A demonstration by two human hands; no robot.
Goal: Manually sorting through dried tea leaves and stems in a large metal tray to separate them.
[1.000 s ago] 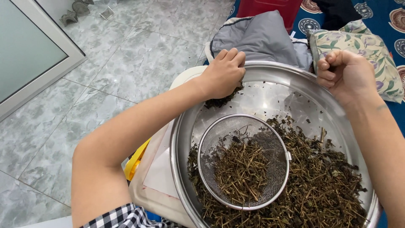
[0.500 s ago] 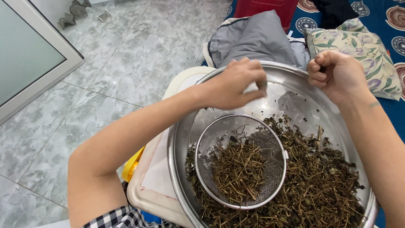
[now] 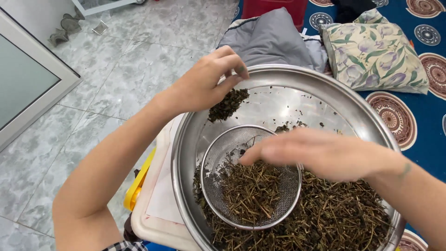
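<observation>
A large steel basin (image 3: 367, 116) holds dark dried herb stems and leaves (image 3: 339, 218). Inside it rests a round wire-mesh sieve (image 3: 218, 153) with a pile of dry twigs (image 3: 253, 190). My left hand (image 3: 206, 81) hovers over the basin's far left rim, its fingers closed on a clump of dark dried leaves (image 3: 227, 104). My right hand (image 3: 320, 151) reaches flat across the sieve with its fingers stretched toward the twigs; it is blurred and holds nothing that I can see.
The basin sits on a white lidded box (image 3: 158, 195) with a yellow clasp (image 3: 137, 183). Grey folded cloth (image 3: 272, 39) and a floral cushion (image 3: 374, 51) lie behind it on a blue patterned mat (image 3: 429, 104). Marbled floor tiles (image 3: 107, 88) spread to the left.
My left hand has lifted from the basin's far rim with a clump of leaves. My right hand has dropped from the upper right rim and swept left over the sieve.
</observation>
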